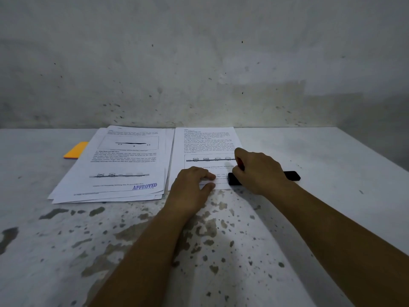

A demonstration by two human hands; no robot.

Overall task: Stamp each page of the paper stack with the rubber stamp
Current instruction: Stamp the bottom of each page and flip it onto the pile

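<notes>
Speckled worktop point(221, 240) carries two paper stacks. Left hand point(192, 189) presses flat, released, on the right stack point(205, 142). Right hand point(259, 171) clenches a rubber stamp point(234, 180).

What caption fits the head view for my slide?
Left hand steadies the unstamped page while the right hand holds the stamp; stamped pile beside.

Left stack of white printed paper sheets point(124, 165): we see black text; blue "APPROVED" mark point(144, 186)
Flat rectangular orange pad point(76, 150): plain orange
Long black bar-shaped object point(292, 175): solid black
Worn white table point(309, 218): grey-brown speckles
</notes>
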